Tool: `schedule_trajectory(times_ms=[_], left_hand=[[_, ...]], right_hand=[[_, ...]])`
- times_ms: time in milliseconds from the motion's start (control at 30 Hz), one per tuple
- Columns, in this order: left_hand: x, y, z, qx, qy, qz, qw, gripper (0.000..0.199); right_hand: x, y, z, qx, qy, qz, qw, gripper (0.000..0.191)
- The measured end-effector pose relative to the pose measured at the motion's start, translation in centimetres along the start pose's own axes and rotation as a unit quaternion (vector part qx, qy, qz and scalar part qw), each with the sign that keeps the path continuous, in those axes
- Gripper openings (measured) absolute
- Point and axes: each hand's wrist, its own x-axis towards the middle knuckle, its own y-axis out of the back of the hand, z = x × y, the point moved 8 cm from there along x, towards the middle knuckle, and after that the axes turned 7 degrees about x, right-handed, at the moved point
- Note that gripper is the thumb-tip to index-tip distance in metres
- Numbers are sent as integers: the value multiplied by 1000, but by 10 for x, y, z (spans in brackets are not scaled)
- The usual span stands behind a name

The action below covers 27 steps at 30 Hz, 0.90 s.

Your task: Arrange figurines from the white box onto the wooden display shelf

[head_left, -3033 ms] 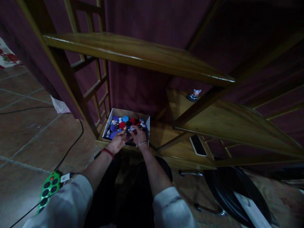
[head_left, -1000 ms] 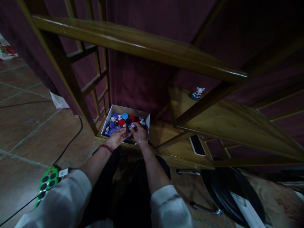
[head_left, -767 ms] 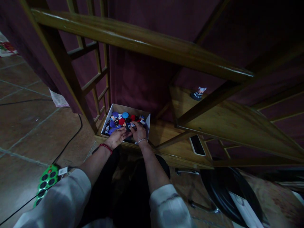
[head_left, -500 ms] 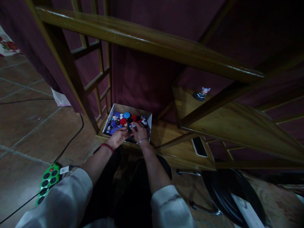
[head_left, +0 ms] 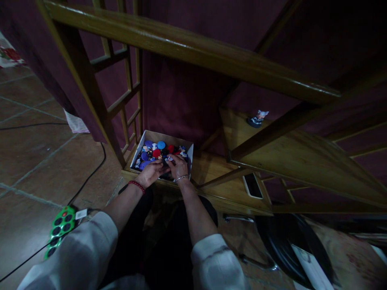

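Against a dark maroon curtain (head_left: 178,96) stands a low wooden shelf unit (head_left: 193,48) with lattice sides, and a person sits close in front of it, white sleeves (head_left: 214,257) pushed up to the forearms. Tiled floor (head_left: 36,161) spreads off to the left, crossed by a black cable (head_left: 90,177), with a green power strip (head_left: 60,225) lying near the left sleeve.

Set on the lower shelf (head_left: 217,173) is an open cardboard box (head_left: 160,137), packed with round blue, red and purple discs (head_left: 161,145) and little figures (head_left: 183,153). Compared with a few seconds back, the view has tipped, so the box sits a little higher in the frame, while both hands (head_left: 165,171) remain over it.

The forearms angle in from either side and the hands are close together, just beside each other at the box's front edge. The left hand (head_left: 150,173), with a red bead bracelet (head_left: 136,187), lies with its fingers stretched out over the pile. The right hand (head_left: 178,166), with a silver bangle (head_left: 182,177), pinches a small dark-and-white piece (head_left: 169,159) above the discs. A lattice post (head_left: 116,149) stands just left of the box, and the shelf runs on to the right toward a phone (head_left: 252,186).
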Motion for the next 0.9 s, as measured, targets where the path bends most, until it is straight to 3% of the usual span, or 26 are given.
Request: schedule_trajectory(times_ms=[533,900], left_hand=[[-2,-1,0,12,1,-2,1000,17],[-5,-3,0,30,0,-11,999,16]], right_hand=[[-5,3,-7,-39,-20,-24,999,19],[-5,-1,-9,-19,28,-58,998,20]])
